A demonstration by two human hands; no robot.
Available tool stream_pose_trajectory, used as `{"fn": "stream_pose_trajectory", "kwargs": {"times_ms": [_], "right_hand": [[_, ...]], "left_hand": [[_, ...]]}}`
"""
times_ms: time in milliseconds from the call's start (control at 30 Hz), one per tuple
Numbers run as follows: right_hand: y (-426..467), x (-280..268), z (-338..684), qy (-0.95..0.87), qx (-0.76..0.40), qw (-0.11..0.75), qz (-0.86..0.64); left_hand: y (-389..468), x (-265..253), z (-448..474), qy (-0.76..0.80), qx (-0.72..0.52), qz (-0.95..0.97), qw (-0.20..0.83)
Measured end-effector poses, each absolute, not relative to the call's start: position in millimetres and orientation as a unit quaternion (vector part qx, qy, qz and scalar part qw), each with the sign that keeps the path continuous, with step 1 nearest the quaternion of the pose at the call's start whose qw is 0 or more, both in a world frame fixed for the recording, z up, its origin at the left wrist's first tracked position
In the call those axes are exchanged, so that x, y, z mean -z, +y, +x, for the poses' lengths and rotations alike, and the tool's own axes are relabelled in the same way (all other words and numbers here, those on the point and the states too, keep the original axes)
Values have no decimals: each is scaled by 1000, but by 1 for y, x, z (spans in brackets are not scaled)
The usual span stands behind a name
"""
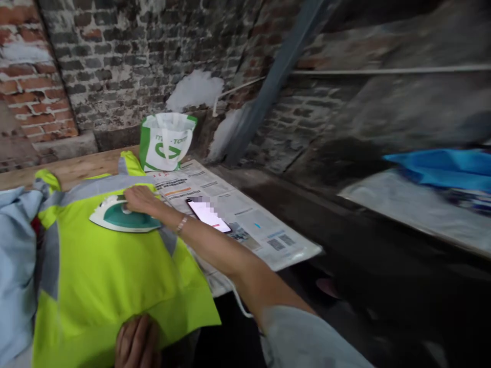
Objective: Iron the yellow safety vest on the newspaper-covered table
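A yellow high-visibility garment (123,266) with grey reflective bands lies spread over the table. My right hand (140,199) is closed round the handle of a white and teal iron (125,217). The iron's soleplate rests on the upper part of the garment, just below a grey band. At the bottom, my left hand (137,340) sits on the garment's near hem, its fingers bent and close together over the fabric; its thumb is hidden. Right of the iron, a phone (210,215) with a lit screen lies on newspaper.
A white and green bag (166,143) stands at the back. Newspaper (245,204) under a clear sheet covers the table's right side. A white cord (240,301) hangs below my right forearm. Light blue cloth (15,276) lies at left; blue material (445,166) lies on another surface at right.
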State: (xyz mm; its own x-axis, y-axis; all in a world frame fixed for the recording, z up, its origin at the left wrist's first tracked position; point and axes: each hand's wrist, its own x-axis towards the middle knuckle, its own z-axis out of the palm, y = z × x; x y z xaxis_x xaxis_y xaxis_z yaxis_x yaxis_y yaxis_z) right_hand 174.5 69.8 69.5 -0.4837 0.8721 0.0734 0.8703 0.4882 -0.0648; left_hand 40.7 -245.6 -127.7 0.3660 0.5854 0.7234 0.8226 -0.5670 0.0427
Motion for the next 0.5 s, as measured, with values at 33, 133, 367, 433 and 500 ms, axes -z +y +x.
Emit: {"fn": "stream_pose_trajectory", "kwargs": {"times_ms": [33, 133, 367, 433, 500], "right_hand": [[51, -68, 178, -863, -18, 34, -503], [-5, -65, 187, -871, -38, 11, -489], [-81, -75, 192, -883, -66, -6, -464], [-74, -72, 189, -886, -56, 16, -459], [-56, -68, 186, -885, -43, 40, -461]], "left_hand": [[-247, 125, 41, -435, 350, -814, 161], [-251, 121, 44, -441, 367, -803, 160], [-249, 119, 31, -414, 356, -817, 188], [-244, 122, 28, -402, 376, -816, 177], [-239, 125, 28, -404, 400, -809, 152]]}}
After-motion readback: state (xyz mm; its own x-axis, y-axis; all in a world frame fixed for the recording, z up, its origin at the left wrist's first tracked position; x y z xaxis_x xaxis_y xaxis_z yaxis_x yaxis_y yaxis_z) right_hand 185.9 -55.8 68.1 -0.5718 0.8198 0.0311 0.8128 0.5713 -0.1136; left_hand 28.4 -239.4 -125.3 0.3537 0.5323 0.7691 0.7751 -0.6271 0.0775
